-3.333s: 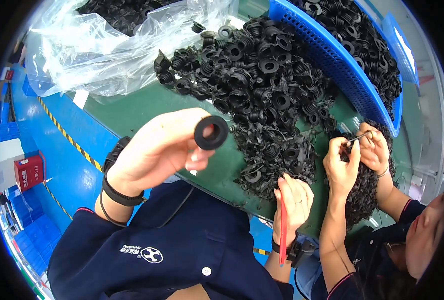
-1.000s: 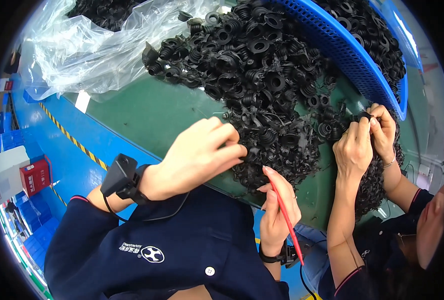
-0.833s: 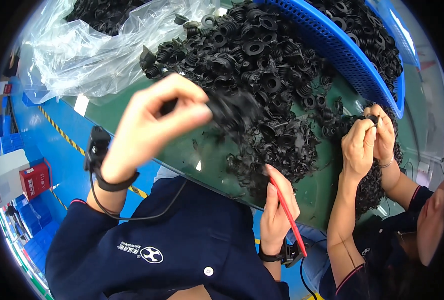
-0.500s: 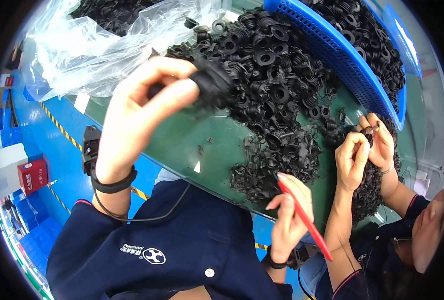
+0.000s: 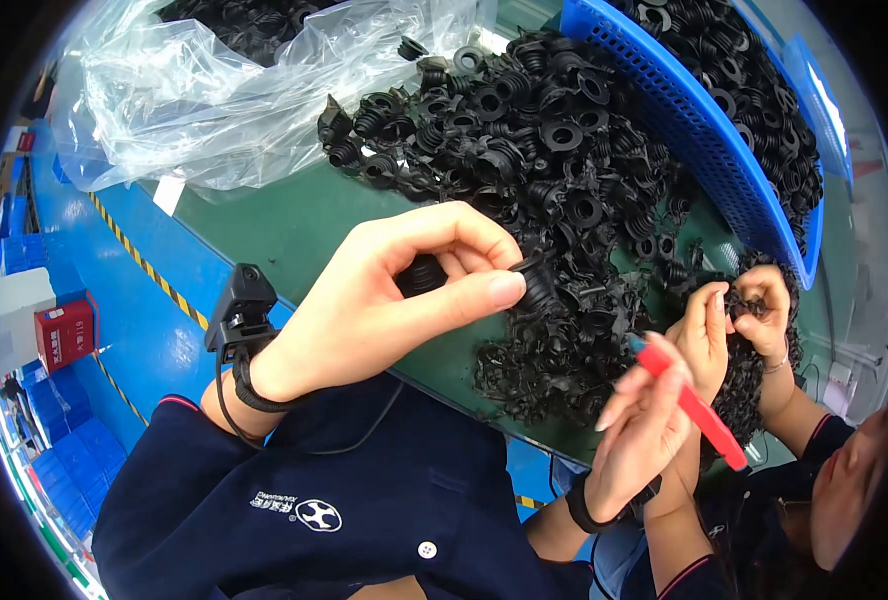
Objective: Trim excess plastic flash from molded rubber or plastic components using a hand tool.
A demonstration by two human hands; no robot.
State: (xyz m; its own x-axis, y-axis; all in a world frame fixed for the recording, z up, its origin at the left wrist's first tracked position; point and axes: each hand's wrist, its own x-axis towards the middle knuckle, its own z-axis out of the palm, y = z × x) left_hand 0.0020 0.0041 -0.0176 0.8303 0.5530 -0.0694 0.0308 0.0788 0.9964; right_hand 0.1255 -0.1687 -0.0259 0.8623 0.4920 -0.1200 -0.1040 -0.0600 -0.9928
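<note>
My left hand point(image 5: 384, 290) is closed, thumb and forefinger pinching a black ribbed rubber bellows point(image 5: 537, 288) over the heap. Another black ribbed piece point(image 5: 423, 274) shows in the curl of its fingers. To the right, my right hand point(image 5: 652, 412) grips a slim red pen-shaped tool point(image 5: 702, 418), whose dark tip points up and left toward the bellows. The tip is apart from the bellows. Beneath and beyond both hands spreads a large heap of black rubber bellows point(image 5: 564, 135), with thin black scraps point(image 5: 524, 380) at its near edge.
A blue perforated basket point(image 5: 684, 110) full of black rubber parts stands at the far right. Clear plastic bagging point(image 5: 204, 110) lies at the far left of the green table point(image 5: 254, 225). Close on my right, a co-worker's hands point(image 5: 706, 335) handle a small dark piece.
My left hand has come right and nearer with the bellows, toward my right hand. My right hand has moved right and a little away from the scraps, still holding the red tool.
</note>
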